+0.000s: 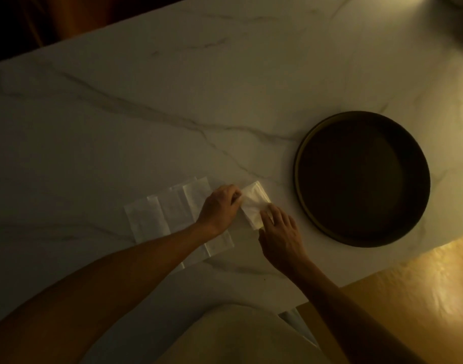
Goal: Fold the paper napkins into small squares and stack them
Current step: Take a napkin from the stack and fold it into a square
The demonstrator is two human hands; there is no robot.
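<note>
Near the worktop's (172, 101) front edge, a folded napkin (254, 203) lies pinched between the left hand (220, 206) and right hand (280, 232). Unfolded napkins (159, 214) spread leftward. Toward the right edge, a dark round tray (298, 153) holds nothing.

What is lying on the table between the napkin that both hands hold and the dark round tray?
Nothing: the head view shows only bare marble table between the napkin and the dark round tray.
</note>
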